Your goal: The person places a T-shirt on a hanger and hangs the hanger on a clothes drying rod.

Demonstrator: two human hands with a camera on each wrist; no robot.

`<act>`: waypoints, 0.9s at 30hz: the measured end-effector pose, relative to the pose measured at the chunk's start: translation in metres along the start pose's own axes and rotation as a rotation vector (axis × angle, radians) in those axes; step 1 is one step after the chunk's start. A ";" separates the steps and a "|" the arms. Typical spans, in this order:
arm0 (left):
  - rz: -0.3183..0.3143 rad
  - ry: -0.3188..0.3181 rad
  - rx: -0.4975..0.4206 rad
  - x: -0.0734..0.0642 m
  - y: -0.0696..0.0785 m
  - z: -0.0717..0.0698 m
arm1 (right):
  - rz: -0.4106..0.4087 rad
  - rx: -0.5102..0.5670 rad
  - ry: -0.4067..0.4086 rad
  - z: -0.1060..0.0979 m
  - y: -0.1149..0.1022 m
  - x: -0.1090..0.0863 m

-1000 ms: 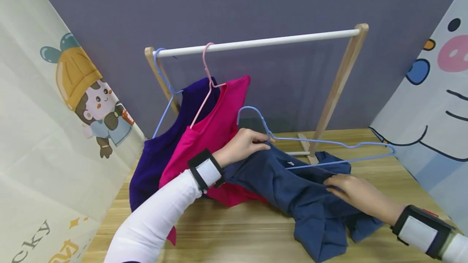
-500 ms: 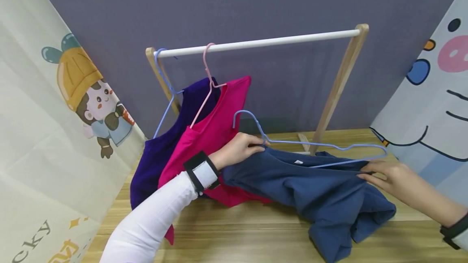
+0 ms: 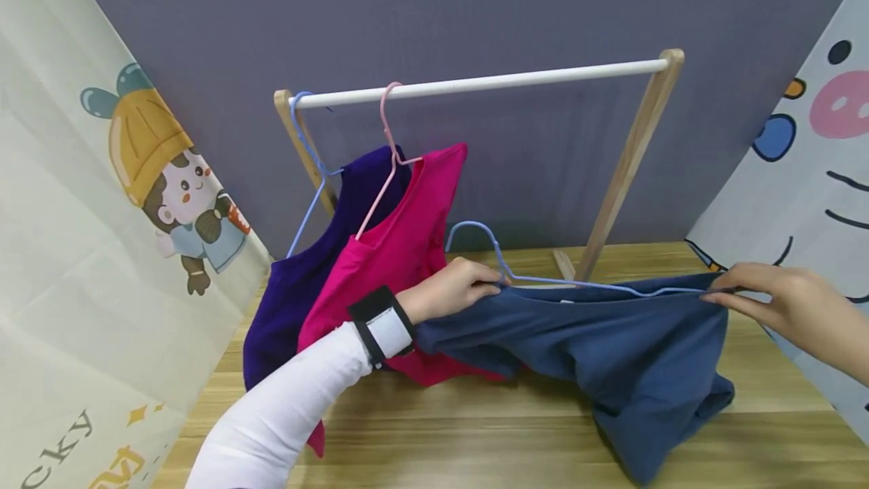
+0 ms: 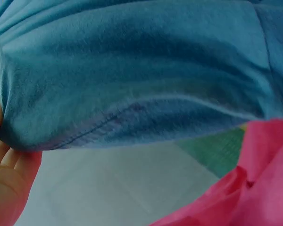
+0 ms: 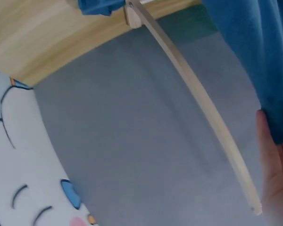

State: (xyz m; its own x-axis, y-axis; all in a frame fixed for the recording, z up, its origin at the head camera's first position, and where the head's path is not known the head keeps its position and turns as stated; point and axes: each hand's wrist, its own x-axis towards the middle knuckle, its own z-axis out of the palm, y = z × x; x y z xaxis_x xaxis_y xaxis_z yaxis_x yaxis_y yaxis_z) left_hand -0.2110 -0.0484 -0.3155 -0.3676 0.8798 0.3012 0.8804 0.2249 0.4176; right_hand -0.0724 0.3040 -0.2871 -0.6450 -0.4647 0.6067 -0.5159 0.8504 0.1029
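A dark blue shirt is stretched between my two hands above the table. My left hand pinches its neckline beside the neck of a light blue hanger, whose hook stands up to the left. My right hand pinches the far end of the neckline, where the hanger's right arm meets the fingers; the hanger's tip is hidden there. In the left wrist view, fingers hold the blue cloth at the left edge. The right wrist view has the shirt's edge against my fingers.
A small rack with a white rail and wooden posts stands behind. On its left hang a purple garment on a blue hanger and a pink garment on a pink hanger. Printed curtains flank both sides.
My right hand has moved right and up, pulling the neckline out straight and over the hanger's right arm. The hanger has sunk slightly; my left hand keeps its grip.
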 end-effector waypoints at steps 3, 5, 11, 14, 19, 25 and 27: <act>-0.005 -0.020 0.029 0.005 0.006 0.002 | -0.022 -0.008 -0.011 -0.002 -0.003 0.011; -0.004 -0.014 0.053 0.008 0.010 0.003 | -0.044 -0.004 -0.014 -0.003 -0.006 0.019; -0.009 0.049 0.059 0.017 0.017 0.001 | -0.086 0.074 -0.028 -0.002 -0.016 0.041; -0.014 0.056 0.028 0.020 0.019 0.001 | -0.121 0.178 0.003 0.003 -0.021 0.048; -0.028 0.052 -0.029 0.025 0.023 0.001 | -0.141 0.280 0.014 0.013 -0.029 0.058; -0.039 0.039 -0.019 0.028 0.027 0.001 | -0.014 0.350 -0.100 0.024 -0.043 0.059; -0.045 0.026 -0.013 0.028 0.028 0.001 | 0.039 0.370 -0.132 0.026 -0.045 0.057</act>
State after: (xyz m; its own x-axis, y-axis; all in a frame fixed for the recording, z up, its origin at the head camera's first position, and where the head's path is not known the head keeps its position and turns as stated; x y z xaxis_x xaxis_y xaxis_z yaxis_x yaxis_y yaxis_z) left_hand -0.1965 -0.0172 -0.2961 -0.4150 0.8575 0.3041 0.8588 0.2588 0.4422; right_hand -0.1006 0.2333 -0.2781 -0.7230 -0.4818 0.4951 -0.6422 0.7329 -0.2245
